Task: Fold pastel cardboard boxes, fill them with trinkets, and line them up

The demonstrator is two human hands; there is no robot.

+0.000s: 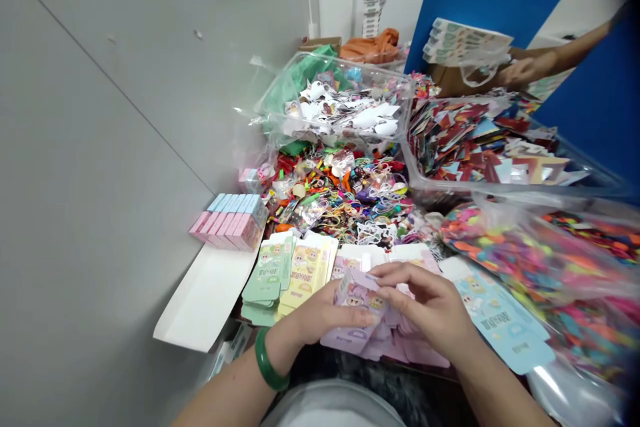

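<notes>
A flat purple card box (356, 300) is pinched in my left hand (327, 312), the thumb lying across its printed front. My right hand (425, 297) has its thumb and fingers closed on the upper right edge of the same box. Beneath both hands lie more purple boxes (417, 351). To the left are stacks of green boxes (267, 273) and yellow boxes (303, 273), both flat. Flat blue boxes (505, 320) lie right of my right hand. A green bangle (267, 360) circles my left wrist.
Pink and blue assembled boxes (233, 221) stand on a white card tray (203, 297) at the left wall. Small colourful trinkets (345, 193) are heaped ahead. Behind are clear bins (415, 170) of cut pieces. Another person's hand (530, 72) is at the upper right, near printed packs (463, 43).
</notes>
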